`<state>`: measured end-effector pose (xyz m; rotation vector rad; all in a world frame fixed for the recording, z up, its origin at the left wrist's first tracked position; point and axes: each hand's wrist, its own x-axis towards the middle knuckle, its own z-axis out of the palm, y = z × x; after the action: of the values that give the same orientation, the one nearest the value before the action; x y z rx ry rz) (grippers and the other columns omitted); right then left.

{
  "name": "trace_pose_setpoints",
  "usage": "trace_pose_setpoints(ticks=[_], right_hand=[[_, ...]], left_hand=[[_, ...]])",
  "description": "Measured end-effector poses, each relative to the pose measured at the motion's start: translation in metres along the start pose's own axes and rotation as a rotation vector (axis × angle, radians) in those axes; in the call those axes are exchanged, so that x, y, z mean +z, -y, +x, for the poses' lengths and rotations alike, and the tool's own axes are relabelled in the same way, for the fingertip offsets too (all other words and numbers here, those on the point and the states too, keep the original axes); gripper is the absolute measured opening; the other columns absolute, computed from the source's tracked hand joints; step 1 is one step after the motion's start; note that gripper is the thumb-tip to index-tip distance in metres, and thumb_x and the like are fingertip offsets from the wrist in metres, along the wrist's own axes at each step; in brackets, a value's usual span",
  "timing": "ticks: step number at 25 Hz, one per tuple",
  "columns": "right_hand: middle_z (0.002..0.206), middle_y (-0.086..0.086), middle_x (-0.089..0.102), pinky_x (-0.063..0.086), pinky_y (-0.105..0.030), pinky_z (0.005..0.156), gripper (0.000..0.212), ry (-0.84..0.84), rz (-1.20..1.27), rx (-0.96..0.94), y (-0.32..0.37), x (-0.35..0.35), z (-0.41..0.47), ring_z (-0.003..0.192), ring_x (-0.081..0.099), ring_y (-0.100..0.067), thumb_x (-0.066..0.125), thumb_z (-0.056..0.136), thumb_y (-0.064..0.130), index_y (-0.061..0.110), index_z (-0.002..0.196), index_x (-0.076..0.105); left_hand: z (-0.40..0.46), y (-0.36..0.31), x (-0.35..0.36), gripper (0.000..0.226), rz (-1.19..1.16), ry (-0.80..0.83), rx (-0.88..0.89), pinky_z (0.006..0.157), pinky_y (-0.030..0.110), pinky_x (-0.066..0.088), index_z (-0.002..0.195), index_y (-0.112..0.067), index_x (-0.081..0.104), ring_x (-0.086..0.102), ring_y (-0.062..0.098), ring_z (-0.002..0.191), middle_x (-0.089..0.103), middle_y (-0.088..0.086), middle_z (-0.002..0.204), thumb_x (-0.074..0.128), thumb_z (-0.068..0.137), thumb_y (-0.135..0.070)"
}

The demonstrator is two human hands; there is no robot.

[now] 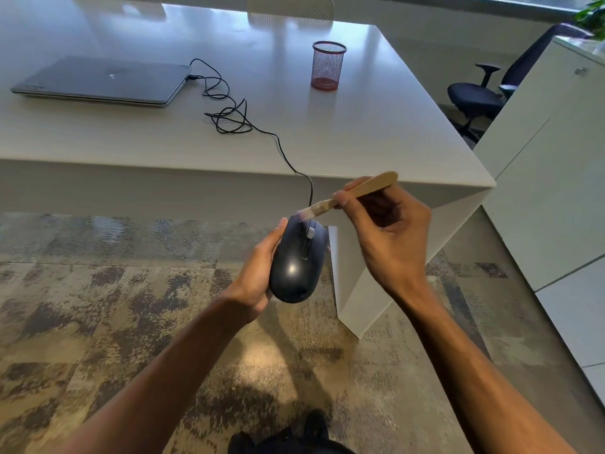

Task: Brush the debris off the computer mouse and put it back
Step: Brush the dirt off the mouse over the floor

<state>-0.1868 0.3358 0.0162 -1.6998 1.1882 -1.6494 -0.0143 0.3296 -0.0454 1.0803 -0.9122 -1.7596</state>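
Your left hand (258,273) clasps the glossy oval mouse (296,262); your right hand (389,231) pinches the wooden brush (357,190), bristles touching it. Upper centre, the red mesh cup (328,65) looks empty.

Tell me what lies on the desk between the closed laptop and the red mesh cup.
In the head view, only the mouse's black cable, looped in a tangle, lies between the laptop and the mesh cup.

item count, head cam
1 mouse (296,267), 1 brush (357,191), 1 laptop (104,80), 1 mesh cup (328,65), 1 office chair (478,93), 2 hands: left hand (258,273), right hand (389,234).
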Motion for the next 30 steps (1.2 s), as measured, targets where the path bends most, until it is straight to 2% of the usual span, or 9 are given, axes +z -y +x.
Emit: trace_pose_setpoints(ticks=[3,6,9,12,16,19,22,24,30], right_hand=[[0.096,0.012,0.073,0.060,-0.022,0.082,0.015,0.180,-0.017,-0.126,0.005,0.004,-0.016,0.090,0.075,-0.005,0.073,0.089,0.012,0.015,0.103,0.070],[0.097,0.017,0.072,0.059,-0.018,0.081,0.014,0.249,-0.008,-0.176,0.006,0.004,-0.028,0.090,0.075,-0.001,0.073,0.088,0.011,0.010,0.102,0.072],[0.096,0.013,0.073,0.060,-0.019,0.079,0.016,0.272,0.027,-0.152,0.007,0.000,-0.035,0.089,0.075,-0.003,0.073,0.088,0.012,0.013,0.103,0.072],[0.093,0.014,0.074,0.059,-0.017,0.076,0.015,0.302,0.044,-0.123,0.009,-0.007,-0.037,0.086,0.076,-0.003,0.074,0.087,0.014,0.014,0.102,0.073],[0.091,0.008,0.076,0.058,-0.015,0.075,0.014,0.332,0.059,-0.059,0.008,-0.020,-0.036,0.084,0.076,-0.005,0.074,0.086,0.015,0.013,0.099,0.074],[0.089,0.014,0.076,0.058,-0.015,0.075,0.013,0.227,0.013,0.024,0.002,-0.028,-0.029,0.083,0.076,-0.003,0.076,0.085,0.018,0.017,0.097,0.071],[0.090,0.011,0.075,0.061,-0.024,0.079,0.015,0.014,-0.027,0.038,-0.004,-0.033,-0.019,0.086,0.076,-0.009,0.074,0.087,0.011,0.017,0.099,0.070],[0.089,0.009,0.076,0.061,-0.024,0.079,0.015,-0.052,0.014,0.022,-0.004,-0.032,-0.016,0.085,0.077,-0.010,0.074,0.087,0.011,0.018,0.100,0.070],[0.078,0.004,0.078,0.061,-0.021,0.073,0.013,0.012,0.179,0.111,0.001,-0.026,-0.007,0.073,0.078,-0.013,0.075,0.083,0.017,0.011,0.094,0.073]], left_hand=[[0.001,-0.002,0.001,0.047,-0.032,-0.063,-0.012,0.097,0.053,0.049,0.118,-0.017,0.069,0.063,0.034,0.109,0.066,0.021,0.124,0.043,0.096,-0.050],[0.002,-0.003,-0.001,0.059,-0.016,-0.066,-0.041,0.082,0.045,0.050,0.131,-0.007,0.060,0.065,0.030,0.096,0.066,0.020,0.113,0.041,0.097,-0.051],[0.002,-0.002,-0.001,0.062,-0.015,-0.067,-0.068,0.081,0.048,0.048,0.134,-0.006,0.056,0.063,0.031,0.092,0.065,0.019,0.112,0.039,0.098,-0.053],[0.004,-0.002,-0.002,0.055,-0.056,-0.056,-0.044,0.082,0.045,0.051,0.122,-0.009,0.068,0.066,0.027,0.092,0.069,0.016,0.109,0.040,0.098,-0.051],[0.005,-0.001,-0.003,0.051,-0.162,0.007,-0.059,0.062,0.035,0.056,0.099,-0.014,0.079,0.070,0.022,0.072,0.075,0.012,0.094,0.042,0.098,-0.050],[0.005,-0.001,-0.004,0.051,-0.190,0.038,-0.056,0.054,0.034,0.055,0.103,-0.013,0.077,0.069,0.025,0.068,0.074,0.014,0.093,0.042,0.099,-0.050],[0.005,-0.001,-0.006,0.056,-0.175,0.070,-0.048,0.057,0.034,0.055,0.119,-0.006,0.068,0.069,0.025,0.069,0.072,0.018,0.096,0.042,0.098,-0.051],[0.006,0.000,-0.006,0.058,-0.143,0.078,-0.036,0.061,0.033,0.056,0.122,-0.006,0.067,0.071,0.024,0.074,0.073,0.019,0.104,0.042,0.098,-0.052],[0.002,-0.003,0.001,0.066,-0.074,0.039,-0.033,0.074,0.039,0.049,0.133,-0.002,0.058,0.064,0.029,0.085,0.055,0.035,0.135,0.041,0.097,-0.054]])
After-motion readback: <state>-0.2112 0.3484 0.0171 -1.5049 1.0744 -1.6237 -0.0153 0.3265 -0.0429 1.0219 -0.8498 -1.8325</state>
